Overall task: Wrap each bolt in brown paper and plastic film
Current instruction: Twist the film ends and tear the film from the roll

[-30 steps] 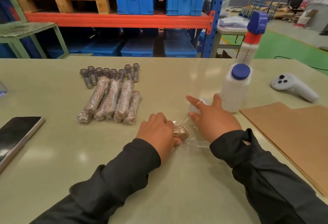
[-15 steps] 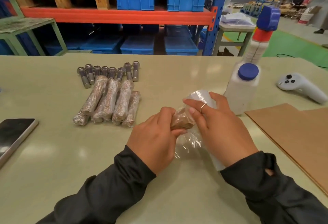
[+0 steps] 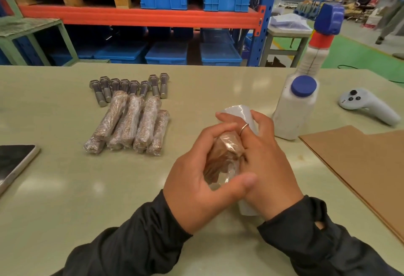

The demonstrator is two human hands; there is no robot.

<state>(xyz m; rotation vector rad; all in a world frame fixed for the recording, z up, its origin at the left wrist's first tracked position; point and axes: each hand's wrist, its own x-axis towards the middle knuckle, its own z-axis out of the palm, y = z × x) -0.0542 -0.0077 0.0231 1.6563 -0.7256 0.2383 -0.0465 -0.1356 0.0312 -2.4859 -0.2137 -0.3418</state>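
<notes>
A bolt wrapped in brown paper (image 3: 223, 155) is held upright above the table, with clear plastic film around it. My left hand (image 3: 196, 179) grips it from the left, thumb across its lower end. My right hand (image 3: 262, 162) curls round the white roll of plastic film (image 3: 237, 110), which shows above and below that hand, pressed against the bolt. Several wrapped bolts (image 3: 129, 122) lie side by side on the table at the left. Behind them lies a row of several bare steel bolts (image 3: 129, 85).
A white bottle with a blue cap (image 3: 295, 109) and a taller spray bottle (image 3: 317, 52) stand at the right. Brown paper sheets (image 3: 360, 166) lie at the right edge, a white controller (image 3: 367, 105) beyond them. A phone (image 3: 13, 162) lies at the left edge.
Both hands lifted the paper-wrapped bolt off the table and turned it upright. My right hand took up the film roll and brought it against the bolt.
</notes>
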